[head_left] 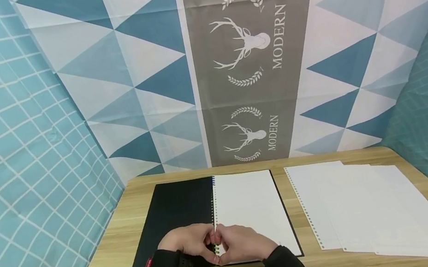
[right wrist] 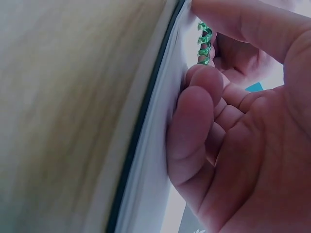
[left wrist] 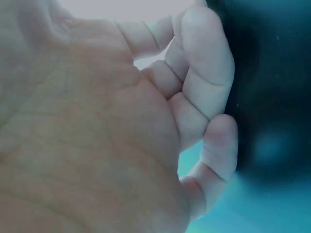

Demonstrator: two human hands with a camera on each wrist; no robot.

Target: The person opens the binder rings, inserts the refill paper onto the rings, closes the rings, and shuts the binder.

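A loose-leaf notebook lies spread flat on the table, its black cover (head_left: 185, 205) on the left and white pages (head_left: 248, 207) on the right. Along the spine, blue binder rings (head_left: 213, 180) show at the far end and green binder rings (right wrist: 204, 43) at the near end. My left hand (head_left: 189, 240) and right hand (head_left: 243, 242) meet over the near part of the spine, fingers curled and pinching at the green rings. The exact contact is mostly hidden by the fingers. In the right wrist view, curled fingers (right wrist: 189, 131) rest against the page.
Several loose punched sheets (head_left: 360, 208) lie overlapping to the right of the notebook on the wooden table (head_left: 108, 262). A small red tag (head_left: 148, 264) sits at the cover's near left corner. Patterned cloth (head_left: 161, 67) hangs behind and at both sides.
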